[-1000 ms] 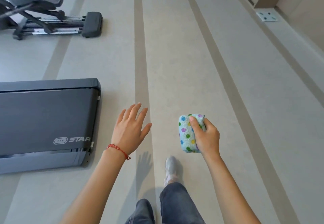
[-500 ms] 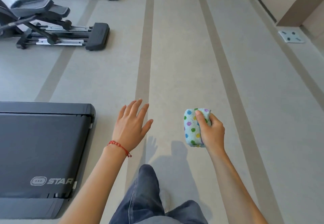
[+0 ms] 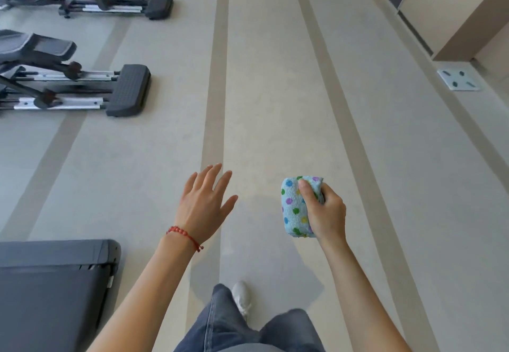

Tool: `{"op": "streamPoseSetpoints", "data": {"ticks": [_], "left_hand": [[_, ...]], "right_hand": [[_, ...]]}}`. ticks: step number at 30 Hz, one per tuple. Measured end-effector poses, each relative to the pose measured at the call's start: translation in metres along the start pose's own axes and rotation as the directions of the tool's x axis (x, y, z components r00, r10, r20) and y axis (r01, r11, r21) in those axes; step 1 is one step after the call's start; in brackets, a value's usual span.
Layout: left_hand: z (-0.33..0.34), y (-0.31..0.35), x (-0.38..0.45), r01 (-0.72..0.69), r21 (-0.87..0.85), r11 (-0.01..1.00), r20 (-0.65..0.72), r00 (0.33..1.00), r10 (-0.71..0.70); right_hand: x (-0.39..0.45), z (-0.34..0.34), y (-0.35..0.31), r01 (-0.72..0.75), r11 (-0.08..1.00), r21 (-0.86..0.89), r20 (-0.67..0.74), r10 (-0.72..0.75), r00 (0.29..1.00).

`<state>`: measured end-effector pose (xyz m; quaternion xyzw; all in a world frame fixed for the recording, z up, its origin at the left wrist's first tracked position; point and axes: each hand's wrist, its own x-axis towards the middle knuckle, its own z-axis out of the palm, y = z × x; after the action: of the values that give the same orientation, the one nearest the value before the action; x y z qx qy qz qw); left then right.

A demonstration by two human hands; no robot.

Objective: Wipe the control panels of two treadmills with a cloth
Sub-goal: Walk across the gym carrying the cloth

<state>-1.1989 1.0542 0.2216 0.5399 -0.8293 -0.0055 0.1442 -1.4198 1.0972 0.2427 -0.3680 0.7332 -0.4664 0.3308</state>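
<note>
My right hand [image 3: 325,211] grips a folded light-blue cloth [image 3: 293,208] with coloured dots, held out in front of me above the floor. My left hand [image 3: 205,205] hovers beside it with straight, spread fingers and holds nothing; a red bead bracelet circles its wrist. The rear end of a dark treadmill deck [image 3: 49,288] lies at the lower left, to the left of my left arm. No control panel is in view.
Two elliptical trainers stand at the upper left, the nearer elliptical trainer [image 3: 82,87] and the farther elliptical trainer [image 3: 115,1] behind it. A beige striped floor runs ahead. A floor scale [image 3: 458,79] lies by the right wall. My legs and a grey shoe [image 3: 241,295] show at the bottom.
I have walked forward: the treadmill deck slid down and back to the lower left, the ellipticals and the scale came nearer. Both hands keep their poses, the cloth still gripped.
</note>
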Motion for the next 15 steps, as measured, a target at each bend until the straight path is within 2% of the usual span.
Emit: {"op": "streamPoseSetpoints", "data": {"ticks": [7, 15], "left_hand": [[0.036, -0.023, 0.150, -0.024, -0.044, 0.999, -0.016, 1.000, 0.023], [0.086, -0.045, 0.331, -0.002, -0.035, 0.999, -0.053, 0.999, 0.000]], "right_hand": [[0.142, 0.029, -0.025, -0.020, 1.000, -0.001, -0.033, 0.020, 0.999], [0.333, 0.066, -0.061, 0.012, 1.000, 0.006, 0.002, -0.012, 1.000]]}}
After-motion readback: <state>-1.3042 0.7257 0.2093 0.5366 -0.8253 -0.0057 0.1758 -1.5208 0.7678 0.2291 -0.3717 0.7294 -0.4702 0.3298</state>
